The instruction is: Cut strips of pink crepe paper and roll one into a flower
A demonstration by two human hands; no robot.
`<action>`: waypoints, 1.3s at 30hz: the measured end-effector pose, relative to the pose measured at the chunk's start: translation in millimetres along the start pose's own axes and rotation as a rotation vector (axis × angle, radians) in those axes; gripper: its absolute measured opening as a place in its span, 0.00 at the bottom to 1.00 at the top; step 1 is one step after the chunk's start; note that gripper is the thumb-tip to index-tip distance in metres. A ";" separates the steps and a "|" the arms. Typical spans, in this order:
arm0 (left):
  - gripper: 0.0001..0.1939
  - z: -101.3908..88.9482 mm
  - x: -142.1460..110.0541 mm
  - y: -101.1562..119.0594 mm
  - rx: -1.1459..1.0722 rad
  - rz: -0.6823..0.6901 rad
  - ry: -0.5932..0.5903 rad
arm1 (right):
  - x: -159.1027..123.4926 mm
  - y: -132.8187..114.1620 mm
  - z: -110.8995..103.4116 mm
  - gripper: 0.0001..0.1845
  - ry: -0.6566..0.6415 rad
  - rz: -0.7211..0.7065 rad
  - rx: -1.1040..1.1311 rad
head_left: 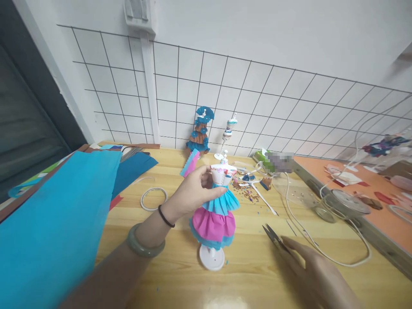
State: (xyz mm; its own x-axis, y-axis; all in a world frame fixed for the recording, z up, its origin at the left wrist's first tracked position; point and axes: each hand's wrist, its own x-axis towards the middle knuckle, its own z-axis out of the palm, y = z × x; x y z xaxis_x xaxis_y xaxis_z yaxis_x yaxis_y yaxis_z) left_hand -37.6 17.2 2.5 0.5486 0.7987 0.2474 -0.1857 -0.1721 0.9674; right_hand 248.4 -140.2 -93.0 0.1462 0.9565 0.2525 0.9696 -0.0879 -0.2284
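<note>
A small white dress form (pixel 222 175) stands upright on a round base in front of me. It wears a ruffled paper skirt (pixel 215 225), light blue on top and pink below with a blue trim. My left hand (pixel 193 191) is closed around the form's waist from the left, thumb across the front. At the lower right, my right hand (pixel 317 268) grips a pair of dark scissors (pixel 273 236), blades pointing up and left and nearly together. The scissors' handles are mostly hidden by the fingers.
Large blue crepe paper (pixel 61 219) covers the left side. A white ring (pixel 153 199) lies beside it. Behind stand a blue-and-brown dressed form (pixel 201 133) and another decorated form (pixel 229 131). Colourful scraps (pixel 247 191) and a looping white cable (pixel 291 211) lie to the right.
</note>
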 end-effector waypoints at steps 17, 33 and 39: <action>0.19 4.3 -6.3 2.3 0.064 0.091 -0.127 | -8.7 -31.9 -19.0 0.13 0.135 -0.163 0.187; 0.19 6.0 -7.0 1.9 -0.091 0.018 -0.109 | 34.6 -118.6 -76.0 0.18 0.315 -0.824 -0.226; 0.18 8.5 -8.2 0.6 -0.139 -0.038 -0.123 | 39.0 -124.7 -78.7 0.24 0.311 -0.887 -0.191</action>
State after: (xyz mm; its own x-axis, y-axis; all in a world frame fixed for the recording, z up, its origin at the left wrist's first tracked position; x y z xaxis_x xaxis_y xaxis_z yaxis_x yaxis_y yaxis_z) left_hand -35.4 5.7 1.5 0.6512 0.7252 0.2237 -0.2688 -0.0553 0.9616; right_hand 148.6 -113.9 19.4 -0.6375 0.5821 0.5047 0.7640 0.5624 0.3163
